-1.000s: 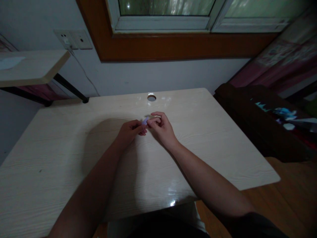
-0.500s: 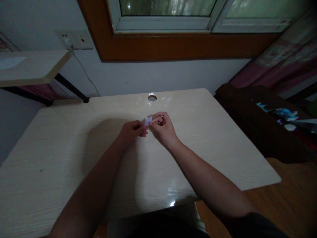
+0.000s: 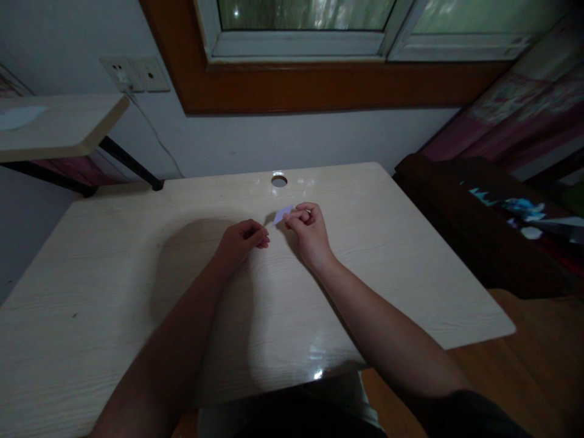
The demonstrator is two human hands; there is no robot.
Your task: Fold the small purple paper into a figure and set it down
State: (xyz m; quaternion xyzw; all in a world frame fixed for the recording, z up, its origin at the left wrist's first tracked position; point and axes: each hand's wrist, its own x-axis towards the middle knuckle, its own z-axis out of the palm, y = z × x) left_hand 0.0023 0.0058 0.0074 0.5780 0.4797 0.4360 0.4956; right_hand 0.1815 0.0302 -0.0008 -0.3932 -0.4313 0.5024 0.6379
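Note:
A small pale purple piece of folded paper is pinched between the thumb and fingers of my right hand, just above the light wooden desk. My left hand rests on the desk a little to the left of the paper, fingers curled inward with nothing visible in them. A small gap separates the two hands.
A round cable hole sits near the desk's far edge. A second tabletop stands at the left, wall sockets behind it. A dark wooden piece of furniture stands at the right, wood floor below it.
My right hand has pulled the paper away up and to the right. My left hand has let go of it and stays in place; the hands have drawn apart.

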